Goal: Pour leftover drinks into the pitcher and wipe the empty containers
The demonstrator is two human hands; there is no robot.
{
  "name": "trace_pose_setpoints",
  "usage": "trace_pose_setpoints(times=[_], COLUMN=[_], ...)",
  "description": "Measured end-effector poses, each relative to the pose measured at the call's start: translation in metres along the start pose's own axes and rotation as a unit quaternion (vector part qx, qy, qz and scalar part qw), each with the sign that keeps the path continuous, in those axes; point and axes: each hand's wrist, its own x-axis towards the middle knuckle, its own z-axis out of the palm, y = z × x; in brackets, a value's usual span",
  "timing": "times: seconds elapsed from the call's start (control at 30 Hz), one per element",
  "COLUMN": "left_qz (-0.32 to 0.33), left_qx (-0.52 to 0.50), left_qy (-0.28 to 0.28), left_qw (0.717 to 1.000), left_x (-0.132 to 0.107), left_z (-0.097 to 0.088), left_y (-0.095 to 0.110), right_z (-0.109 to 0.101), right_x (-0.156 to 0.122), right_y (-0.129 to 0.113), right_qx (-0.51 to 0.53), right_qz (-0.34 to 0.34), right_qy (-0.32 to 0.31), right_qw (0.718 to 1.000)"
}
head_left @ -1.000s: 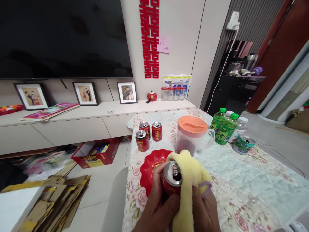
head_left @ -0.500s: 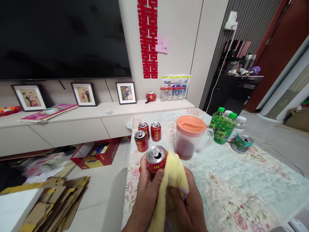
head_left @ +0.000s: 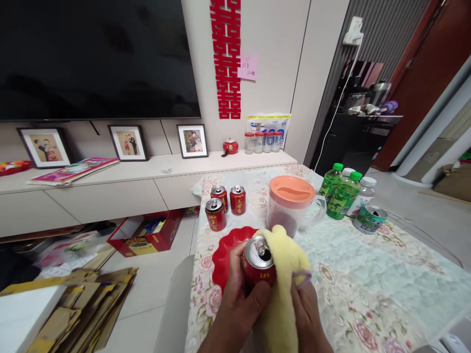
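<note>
My left hand (head_left: 245, 299) is wrapped round a red drink can (head_left: 257, 267), its opened top tilted toward me. A yellow cloth (head_left: 285, 264) drapes against the can's right side and hangs down between my wrists. My right hand (head_left: 305, 304) is closed on the cloth, pressing it to the can; some of its fingers are hidden by the fabric. Beneath and behind the can lies a red scalloped plate (head_left: 222, 260), partly covered by my left hand. Three more red cans stand beyond it, the nearest being a can with a dark top rim (head_left: 216, 218).
A clear pitcher (head_left: 275, 215) with an orange lid stands just beyond my right hand. Green bottles (head_left: 342, 196) and a crushed green can (head_left: 370, 219) are at the right on the floral tablecloth (head_left: 353, 289). Flattened cardboard (head_left: 84, 314) lies on the floor at left.
Both hands have moved right and slightly down with the can and cloth. More of the red plate now shows. The cloth sits higher round the can's right side.
</note>
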Motion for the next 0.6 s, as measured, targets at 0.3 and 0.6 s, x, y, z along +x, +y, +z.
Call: trace_pose_setpoints(times=[0.3, 0.6], left_qz=[0.006, 0.028], left_qx=[-0.062, 0.032], left_qy=[0.034, 0.098], left_qw=[0.997, 0.994], left_x=[-0.002, 0.006], left_z=[-0.001, -0.015], left_y=[-0.002, 0.007], right_z=[0.016, 0.034], right_x=[0.0, -0.013], right_y=[-0.032, -0.031], right_qx=[0.134, 0.004], right_qz=[0.115, -0.052], right_qy=[-0.031, -0.015], right_qw=[0.984, 0.999])
